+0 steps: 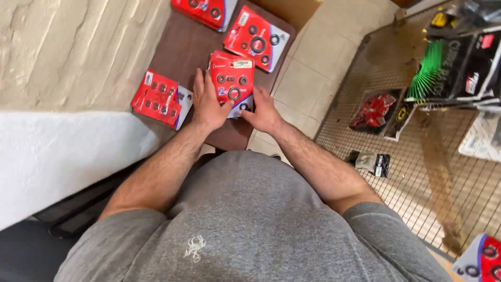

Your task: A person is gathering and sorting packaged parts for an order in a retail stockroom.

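Note:
A red blister card of black seal rings (pixel 232 79) lies on a dark brown board (pixel 182 47). My left hand (pixel 207 103) grips its left edge, thumb across the card's lower part. My right hand (pixel 263 110) holds the lower right corner. Another red card of rings (pixel 159 97) lies to the left by the wall. A third card (pixel 255 38) sits further out, and a fourth (pixel 206 10) is at the top edge.
A wire mesh rack (pixel 417 172) stands on the right with hanging packets: a red one (pixel 374 110), a green and black one (pixel 443 68), small dark ones (pixel 373 162). A rough beige wall (pixel 68 47) is on the left, a white ledge (pixel 57 156) below it. Tiled floor (pixel 308 68) lies between.

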